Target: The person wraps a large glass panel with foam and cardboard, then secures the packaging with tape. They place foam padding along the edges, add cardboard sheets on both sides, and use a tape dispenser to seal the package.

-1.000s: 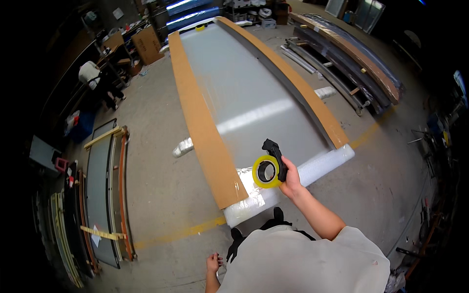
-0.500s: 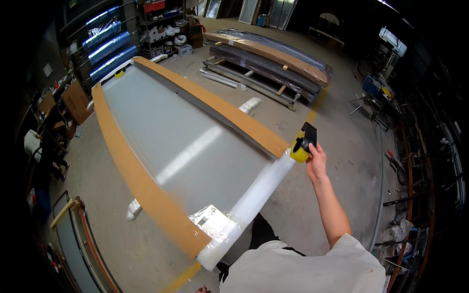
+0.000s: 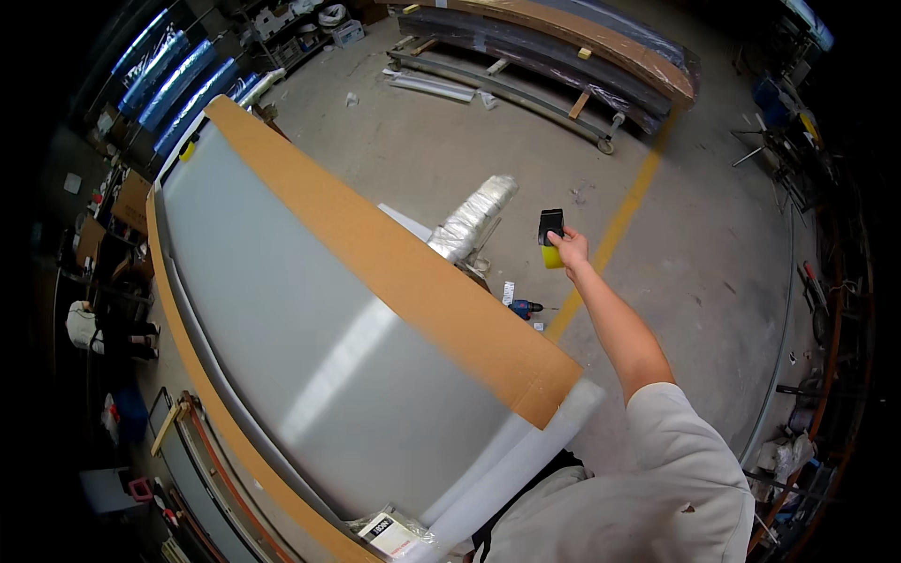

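Shifted clear of the panel (image 3: 310, 328), our right hand (image 3: 572, 249) grips a tape dispenser (image 3: 551, 222) centre-right; cardboard strips (image 3: 385, 267) line both long sides, middle bare; left hand unseen.

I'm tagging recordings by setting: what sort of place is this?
Probably a workshop or packing area: a large grey panel with cardboard strips along its long sides, a tape dispenser in the right hand, and a wheeled cart stacked with wrapped goods.

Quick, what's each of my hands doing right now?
Right hand: closed, holding the black tape dispenser with its yellow roll.
Left hand: out of view, so its state cannot be told.
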